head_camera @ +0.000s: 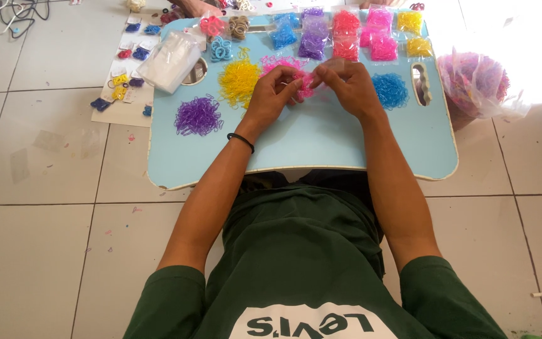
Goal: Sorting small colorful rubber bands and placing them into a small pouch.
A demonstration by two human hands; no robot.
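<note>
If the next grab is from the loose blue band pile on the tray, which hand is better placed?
Right, probably. The right hand sits beside the blue band pile, with open tray between them. The left hand is on the far side, nearer the yellow pile. Both are pinching pink bands, so one must let go.

Both hands pinch pink rubber bands (302,80) over tray (321,147)

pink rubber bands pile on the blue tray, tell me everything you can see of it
The loose pile of small pink rubber bands lies on the light blue lap tray, between the yellow band pile and the blue band pile. The thin loops are tangled. Its near edge is bunched between the fingers of the left hand and the right hand, which partly hide it.
</note>
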